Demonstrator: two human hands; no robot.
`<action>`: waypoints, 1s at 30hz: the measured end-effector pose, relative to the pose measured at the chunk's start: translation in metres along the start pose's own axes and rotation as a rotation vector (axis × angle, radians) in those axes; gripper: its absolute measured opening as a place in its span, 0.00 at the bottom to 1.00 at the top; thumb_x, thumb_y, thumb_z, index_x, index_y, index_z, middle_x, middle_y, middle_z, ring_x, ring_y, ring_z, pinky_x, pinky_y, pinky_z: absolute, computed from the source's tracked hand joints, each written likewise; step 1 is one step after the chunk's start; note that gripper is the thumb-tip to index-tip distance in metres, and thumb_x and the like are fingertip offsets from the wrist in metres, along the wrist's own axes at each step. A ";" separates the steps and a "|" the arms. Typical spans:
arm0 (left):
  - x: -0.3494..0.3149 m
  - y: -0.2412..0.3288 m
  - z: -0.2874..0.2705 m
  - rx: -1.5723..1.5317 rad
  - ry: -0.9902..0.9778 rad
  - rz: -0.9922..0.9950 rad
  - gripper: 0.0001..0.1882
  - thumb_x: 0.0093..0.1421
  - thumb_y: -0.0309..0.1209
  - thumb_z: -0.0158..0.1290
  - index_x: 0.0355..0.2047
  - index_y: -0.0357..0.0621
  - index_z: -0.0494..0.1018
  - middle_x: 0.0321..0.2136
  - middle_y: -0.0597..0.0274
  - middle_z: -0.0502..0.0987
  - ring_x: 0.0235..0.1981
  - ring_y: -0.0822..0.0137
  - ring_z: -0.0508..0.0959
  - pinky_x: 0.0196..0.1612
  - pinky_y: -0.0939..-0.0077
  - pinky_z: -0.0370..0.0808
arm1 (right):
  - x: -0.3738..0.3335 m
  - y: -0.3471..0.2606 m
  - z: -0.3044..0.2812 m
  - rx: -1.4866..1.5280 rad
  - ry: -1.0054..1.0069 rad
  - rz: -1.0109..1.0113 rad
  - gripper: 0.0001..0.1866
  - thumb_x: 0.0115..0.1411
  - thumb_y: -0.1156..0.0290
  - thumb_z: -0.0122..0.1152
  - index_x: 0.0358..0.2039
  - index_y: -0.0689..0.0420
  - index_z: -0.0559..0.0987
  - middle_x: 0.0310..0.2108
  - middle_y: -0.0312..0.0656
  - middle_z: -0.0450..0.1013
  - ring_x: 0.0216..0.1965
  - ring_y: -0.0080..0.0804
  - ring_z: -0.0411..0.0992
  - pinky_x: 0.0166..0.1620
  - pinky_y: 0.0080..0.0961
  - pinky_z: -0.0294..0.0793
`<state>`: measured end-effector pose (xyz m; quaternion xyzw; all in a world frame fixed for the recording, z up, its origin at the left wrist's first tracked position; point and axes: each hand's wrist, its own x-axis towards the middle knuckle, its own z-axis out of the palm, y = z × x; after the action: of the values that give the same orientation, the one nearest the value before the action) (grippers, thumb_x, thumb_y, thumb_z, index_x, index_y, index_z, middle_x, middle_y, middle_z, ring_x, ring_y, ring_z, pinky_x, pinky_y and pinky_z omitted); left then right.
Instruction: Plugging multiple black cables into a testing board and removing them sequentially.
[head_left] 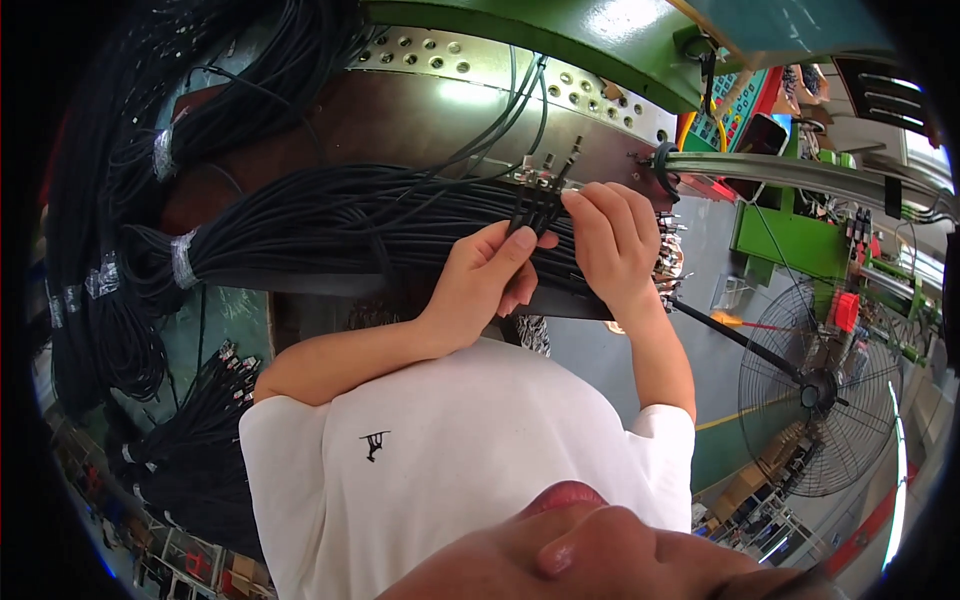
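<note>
Person's face (600, 555); left fingers (511, 254), right fingers (592, 218) closed on black cable ends (541, 198)

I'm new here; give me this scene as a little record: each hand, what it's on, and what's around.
Left hand: gripping a few black cable ends
Right hand: fingertips at those same ends; firmness of hold unclear
Cable ends: black, with metal tips
Nearby: thick black cable bundle, bound with silvery tape
Behind: brown surface, perforated metal strip
Person's right: large caged fan
</note>
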<state>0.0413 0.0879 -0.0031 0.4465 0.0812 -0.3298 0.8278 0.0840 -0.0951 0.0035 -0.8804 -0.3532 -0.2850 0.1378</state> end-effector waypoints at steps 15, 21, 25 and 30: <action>0.004 0.010 -0.006 -0.471 -0.110 -0.265 0.14 0.68 0.41 0.43 0.33 0.43 0.70 0.20 0.63 0.72 0.18 0.73 0.70 0.22 0.81 0.68 | 0.006 -0.001 0.005 0.037 -0.004 -0.177 0.14 0.47 0.70 0.59 0.37 0.55 0.77 0.33 0.35 0.73 0.32 0.29 0.72 0.37 0.27 0.71; -0.001 0.013 -0.008 -0.407 -0.111 -0.268 0.13 0.67 0.39 0.44 0.31 0.43 0.69 0.20 0.63 0.72 0.18 0.72 0.71 0.23 0.79 0.69 | 0.012 -0.002 0.000 -0.018 0.029 -0.216 0.11 0.46 0.71 0.60 0.33 0.56 0.78 0.30 0.34 0.72 0.30 0.28 0.72 0.35 0.26 0.70; 0.001 0.015 -0.012 -0.258 -0.044 -0.220 0.12 0.66 0.38 0.45 0.32 0.42 0.69 0.21 0.60 0.73 0.19 0.70 0.72 0.25 0.76 0.71 | 0.010 -0.005 0.007 -0.032 0.036 -0.221 0.10 0.45 0.73 0.62 0.31 0.56 0.77 0.29 0.36 0.72 0.30 0.29 0.72 0.34 0.26 0.68; -0.006 0.017 -0.016 -0.423 -0.202 -0.332 0.11 0.66 0.36 0.44 0.34 0.41 0.69 0.23 0.59 0.75 0.19 0.69 0.74 0.25 0.76 0.73 | 0.006 -0.001 0.014 0.043 0.114 -0.088 0.12 0.44 0.73 0.63 0.33 0.58 0.77 0.30 0.38 0.73 0.31 0.32 0.72 0.36 0.29 0.69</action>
<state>0.0494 0.1098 0.0020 0.2095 0.1374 -0.4792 0.8412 0.0929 -0.0850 -0.0039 -0.8431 -0.3892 -0.3329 0.1640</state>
